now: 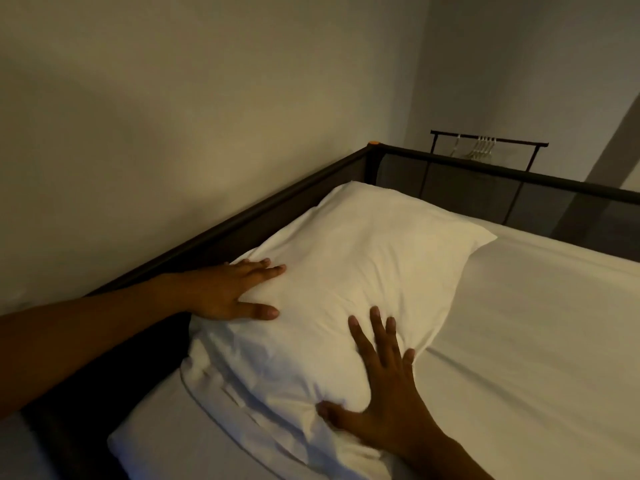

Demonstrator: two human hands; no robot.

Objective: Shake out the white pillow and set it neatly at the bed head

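The white pillow (363,258) lies flat on the white-sheeted mattress (536,341), along the dark bed frame rail (242,223) by the wall, its far corner near the frame's corner. My left hand (228,292) rests palm down on the pillow's left edge with fingers spread. Palm down as well, my right hand (381,389) presses on the pillow's near right part, fingers apart and thumb on the crumpled near end. Neither hand grips the fabric.
A dark mesh end panel (485,188) closes the bed's far end. Behind it stands a black clothes rail with several hangers (481,147). The pale wall (173,116) runs along the left side. An orange cap (374,143) marks the frame corner.
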